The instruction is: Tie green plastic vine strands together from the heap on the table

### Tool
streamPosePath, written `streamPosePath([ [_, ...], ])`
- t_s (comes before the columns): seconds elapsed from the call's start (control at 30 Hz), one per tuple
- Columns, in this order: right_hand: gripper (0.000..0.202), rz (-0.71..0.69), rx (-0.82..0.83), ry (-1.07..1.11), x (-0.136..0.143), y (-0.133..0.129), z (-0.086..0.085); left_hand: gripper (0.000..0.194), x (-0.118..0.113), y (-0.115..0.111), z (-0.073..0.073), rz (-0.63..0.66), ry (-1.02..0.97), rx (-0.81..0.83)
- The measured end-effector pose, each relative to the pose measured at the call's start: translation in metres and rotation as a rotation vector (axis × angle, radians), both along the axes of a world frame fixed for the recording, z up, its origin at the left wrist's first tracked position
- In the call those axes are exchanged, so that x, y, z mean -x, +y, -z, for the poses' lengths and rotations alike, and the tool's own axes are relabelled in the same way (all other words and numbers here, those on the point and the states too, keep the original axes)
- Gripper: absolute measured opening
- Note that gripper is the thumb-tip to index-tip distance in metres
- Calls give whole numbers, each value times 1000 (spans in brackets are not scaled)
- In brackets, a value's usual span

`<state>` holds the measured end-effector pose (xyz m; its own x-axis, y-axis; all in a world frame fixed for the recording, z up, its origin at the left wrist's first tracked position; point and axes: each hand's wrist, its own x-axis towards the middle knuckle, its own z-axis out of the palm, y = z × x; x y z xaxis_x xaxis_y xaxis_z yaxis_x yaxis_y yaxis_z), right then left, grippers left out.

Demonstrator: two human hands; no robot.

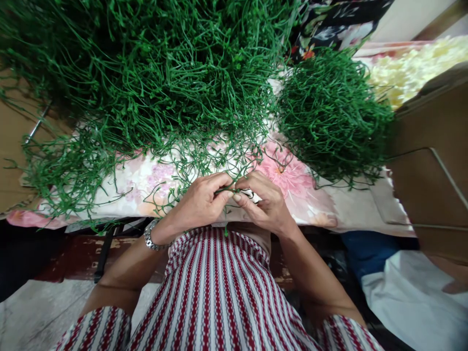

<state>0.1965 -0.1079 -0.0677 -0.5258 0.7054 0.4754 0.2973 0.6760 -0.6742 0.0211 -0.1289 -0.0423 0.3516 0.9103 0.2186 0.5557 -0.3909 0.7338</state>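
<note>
My left hand (206, 197) and my right hand (266, 199) meet fingertip to fingertip over the near edge of the table. Between their pinched thumbs and forefingers runs a thin green plastic stem (239, 181), partly hidden by the fingers. Loose green stems (197, 155) lie just beyond my hands on the flowered cloth (285, 168). A big heap of the same stems (164, 78) rises behind them. To the right sits a smaller, rounded pile of stems (336, 117).
Pale yellow petals (413, 68) are heaped at the far right. A brown cardboard box (435, 156) stands at the right edge, and more cardboard (18, 112) at the left with a thin metal rod (38, 123). A dark floral fabric (336, 29) is at the back.
</note>
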Motion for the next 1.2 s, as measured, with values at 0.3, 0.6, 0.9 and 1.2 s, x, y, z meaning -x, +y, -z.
streamPosePath([
  [0.3,11,-118,-24,-211,-12,7,-7,16,5,11,-4,195,164,-52],
  [0.6,10,78,-242,-126,-9,26,-23,20,-9,39,-31,87,157,-263],
  [0.9,5,331,-314,-16,-22,37,-79,26,-31,56,-103,102,160,-510],
  [1.2,18,86,-150,-181,-21,34,-21,17,-25,53,-24,118,129,-140],
])
